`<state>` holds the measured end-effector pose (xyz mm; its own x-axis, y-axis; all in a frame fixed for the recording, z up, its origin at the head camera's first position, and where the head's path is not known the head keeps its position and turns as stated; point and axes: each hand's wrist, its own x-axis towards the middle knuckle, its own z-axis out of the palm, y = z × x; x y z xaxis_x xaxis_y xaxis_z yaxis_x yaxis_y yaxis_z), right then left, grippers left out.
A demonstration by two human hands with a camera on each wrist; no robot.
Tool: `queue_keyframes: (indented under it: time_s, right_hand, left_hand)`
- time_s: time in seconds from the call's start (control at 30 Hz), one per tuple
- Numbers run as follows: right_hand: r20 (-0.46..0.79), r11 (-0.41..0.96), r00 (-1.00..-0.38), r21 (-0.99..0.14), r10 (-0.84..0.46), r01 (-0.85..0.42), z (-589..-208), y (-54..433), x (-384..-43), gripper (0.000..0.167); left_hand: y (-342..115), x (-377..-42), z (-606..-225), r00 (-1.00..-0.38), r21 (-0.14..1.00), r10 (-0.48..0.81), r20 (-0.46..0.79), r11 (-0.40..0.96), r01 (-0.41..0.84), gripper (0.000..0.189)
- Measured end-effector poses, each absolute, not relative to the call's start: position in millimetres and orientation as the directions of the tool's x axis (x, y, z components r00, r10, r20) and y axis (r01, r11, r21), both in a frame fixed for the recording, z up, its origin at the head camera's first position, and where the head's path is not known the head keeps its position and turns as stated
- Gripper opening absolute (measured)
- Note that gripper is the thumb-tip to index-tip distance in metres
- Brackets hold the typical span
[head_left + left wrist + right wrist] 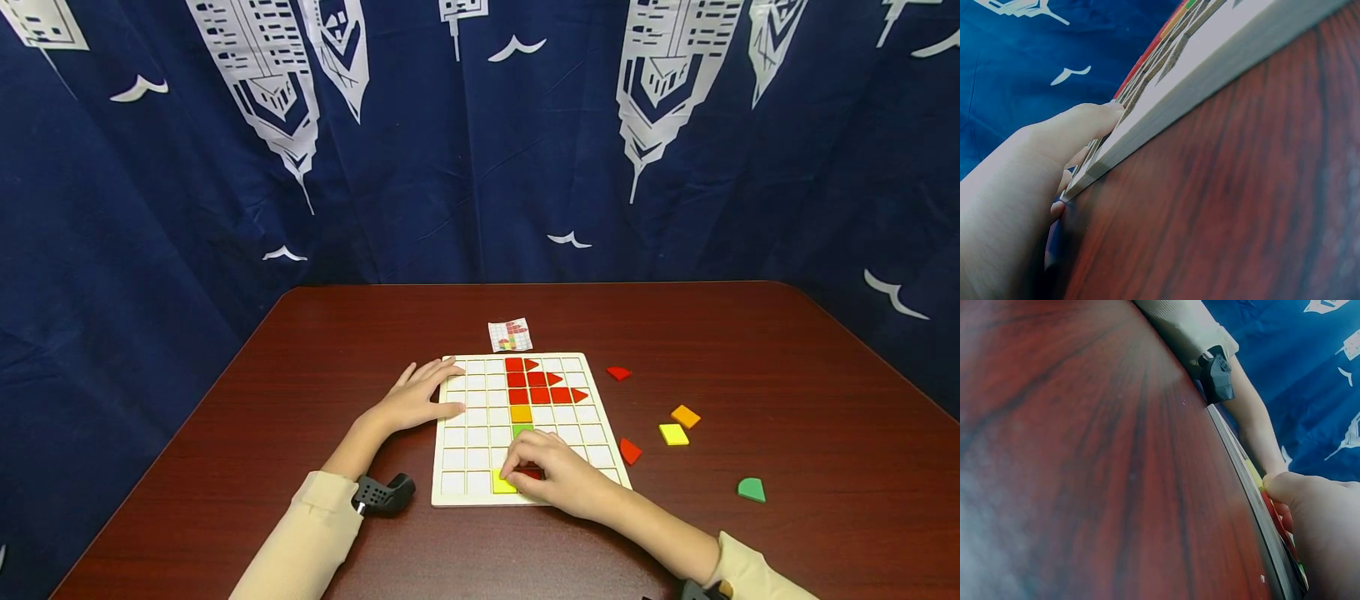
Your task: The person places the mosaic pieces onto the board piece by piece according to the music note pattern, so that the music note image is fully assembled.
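Observation:
A white gridded board (450, 498) lies on the table, bearing a column of red square tiles with red pointed tiles at the right ends of the rows. Below them come an orange tile (521, 414) and a green tile (522, 430). My left hand (408, 404) rests on the board's left edge, fingers extended, thumb (1094, 122) on top. My right hand (558, 473) bends over the bottom rows, thumb and forefinger pinching at a yellow tile (502, 485) in the bottom row. A red tile (532, 472) is partly hidden beneath that hand.
A small pattern card (510, 335) lies beyond the board. On the table to the right are loose red pieces (630, 451), an orange tile (686, 416), a yellow tile (673, 434) and a green piece (752, 489). A dark blue curtain (465, 167) hangs behind the table.

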<state>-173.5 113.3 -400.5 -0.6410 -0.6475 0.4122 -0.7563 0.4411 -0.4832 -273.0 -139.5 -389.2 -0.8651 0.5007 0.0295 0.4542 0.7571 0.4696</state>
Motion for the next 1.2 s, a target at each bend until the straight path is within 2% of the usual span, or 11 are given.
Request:
queue_keyframes:
  time_s: [0.37,0.6,0.7,1.2]
  right_hand:
    - [0.374,0.492,-0.679,-0.483,-0.632,-0.724,-398,117,-169,0.015]
    - [0.423,0.402,-0.653,-0.541,-0.629,-0.738,-396,124,-169,0.013]
    - [0.459,0.392,-0.646,-0.533,-0.610,-0.750,-397,129,-170,0.013]
    - [0.456,0.530,-0.762,-0.548,-0.460,-0.648,-398,170,-167,0.014]
  left_hand:
    - [-138,-273,-389,-0.864,0.455,0.503,0.028,0.763,0.459,0.061]
    - [-139,-274,-391,-0.867,0.463,0.497,0.031,0.762,0.453,0.061]
    - [-140,-273,-391,-0.866,0.470,0.499,0.030,0.758,0.453,0.061]
    - [-140,-274,-390,-0.864,0.462,0.502,0.031,0.760,0.458,0.062]
